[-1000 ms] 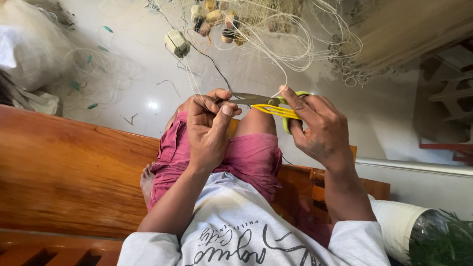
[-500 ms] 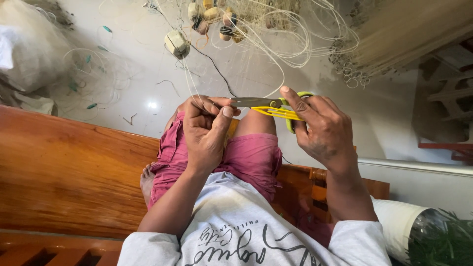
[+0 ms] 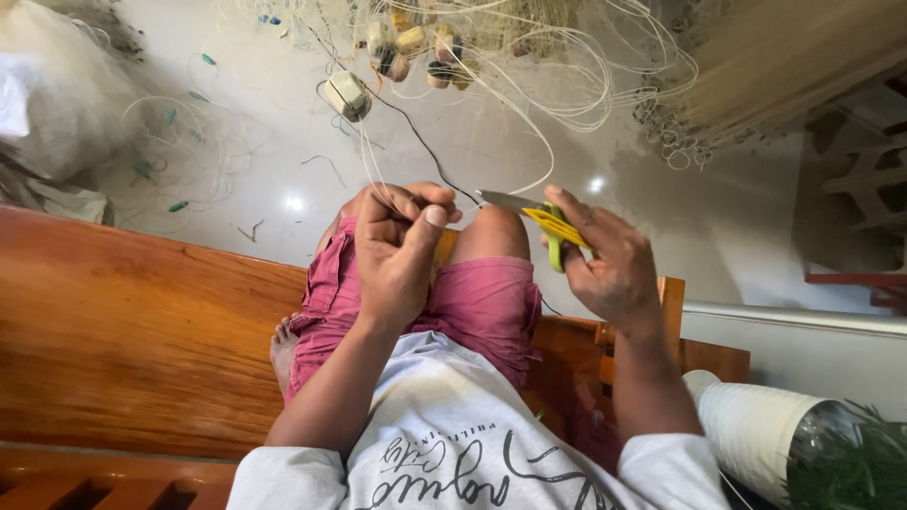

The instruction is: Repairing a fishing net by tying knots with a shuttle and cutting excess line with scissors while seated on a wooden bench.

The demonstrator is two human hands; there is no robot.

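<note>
Scissors (image 3: 539, 219) with yellow-green handles and grey blades are gripped in the right hand (image 3: 609, 264), the fingers closed around the handles and the blade tips pointed toward the left hand (image 3: 397, 250), a small gap being left between blades and that hand. Thin pale fishing line (image 3: 373, 170) is pinched between the thumb and curled fingers of the left hand, and it is led upward from there to a tangle of net and line (image 3: 567, 66) spread on the pale tiled floor (image 3: 491, 142). Small cream and brown floats (image 3: 416, 42) are seen bunched in that tangle, with one pale float (image 3: 346, 94) lying apart on a dark cord. Both hands are held above knees covered by pink shorts (image 3: 472, 302), and a white printed shirt (image 3: 453, 444) is seen nearest the camera. A wooden bench (image 3: 132, 340) is sat upon, and a white roll (image 3: 756, 430) is laid beside it at the right.
</note>
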